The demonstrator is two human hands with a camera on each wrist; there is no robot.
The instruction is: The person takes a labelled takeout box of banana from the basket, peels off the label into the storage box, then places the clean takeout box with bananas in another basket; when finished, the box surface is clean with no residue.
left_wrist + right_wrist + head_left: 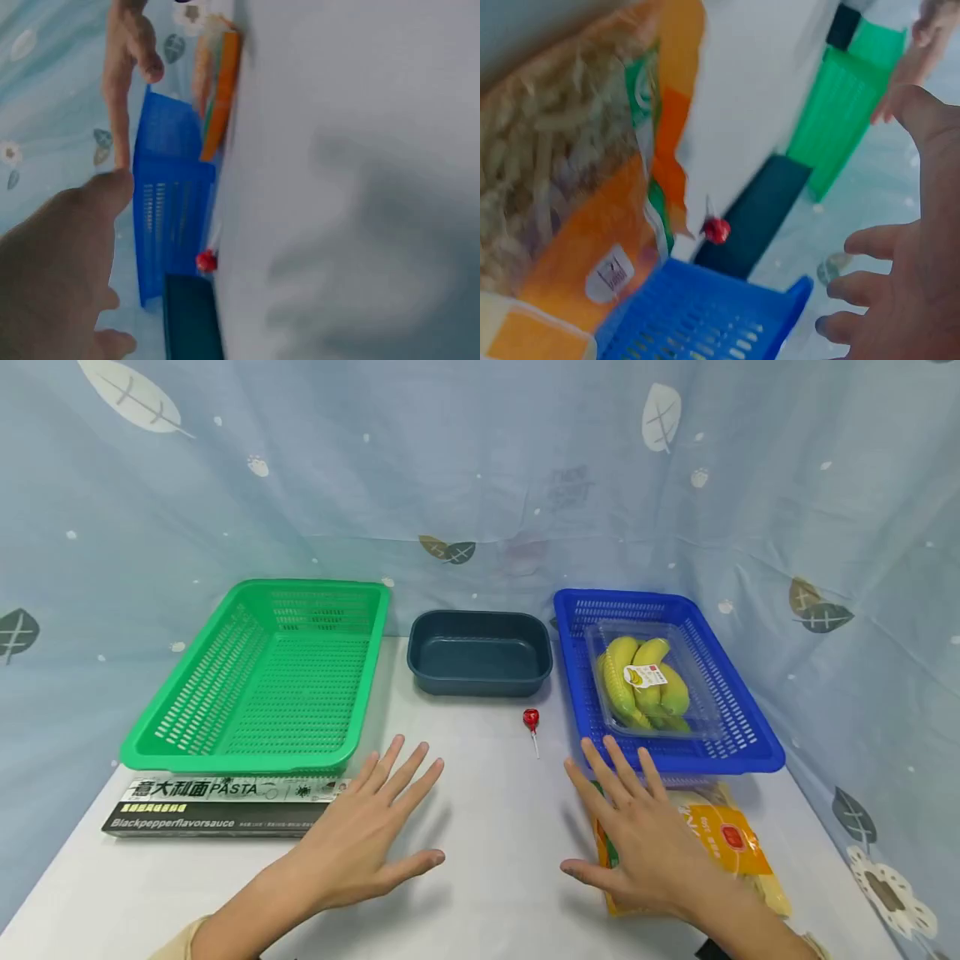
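Observation:
My left hand point(367, 831) hovers above the white table with its fingers spread, near the right end of a black pasta box point(217, 814). Nothing is in it. My right hand point(637, 839), fingers also spread and holding nothing, hangs over an orange and clear food bag point(723, 839), hiding part of it. In the right wrist view the bag point(562, 150) shows pale strips inside. Between and beyond the hands lies a red lollipop point(531, 720) with a white stick.
A green basket point(363, 693) stands at the left behind the pasta box. A dark teal bin point(480, 685) sits at the back middle. On the right, a blue basket point(738, 693) holds a clear pack of bananas point(622, 681). A patterned blue curtain point(480, 468) hangs behind.

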